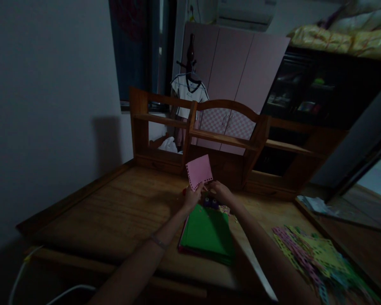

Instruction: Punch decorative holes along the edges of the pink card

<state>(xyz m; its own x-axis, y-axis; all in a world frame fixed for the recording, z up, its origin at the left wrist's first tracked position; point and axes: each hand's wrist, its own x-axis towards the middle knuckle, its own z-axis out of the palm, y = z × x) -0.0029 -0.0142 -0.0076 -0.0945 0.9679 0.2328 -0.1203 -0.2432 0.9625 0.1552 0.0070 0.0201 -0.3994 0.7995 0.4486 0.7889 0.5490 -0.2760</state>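
Note:
A pink square sheet (pixel 199 170) with a row of small holes along its left and lower edges is held up over the desk. My left hand (pixel 195 195) grips it by the lower corner, fingers pinched. Close beside that corner is my right hand (pixel 220 190), its fingers bent together; what they hold, if anything, is too small to make out. Under my forearms lies a stack of green sheets (pixel 208 233) with a pinkish edge below. Small dark purple objects (pixel 210 202) stand just behind the stack, partly hidden by my hands.
Punched pink, yellow and green pieces (pixel 317 254) lie piled at the right of the wooden desk (pixel 114 216). A wooden shelf unit (pixel 222 137) rises along the desk's back. A white cable (pixel 19 271) hangs at the front left.

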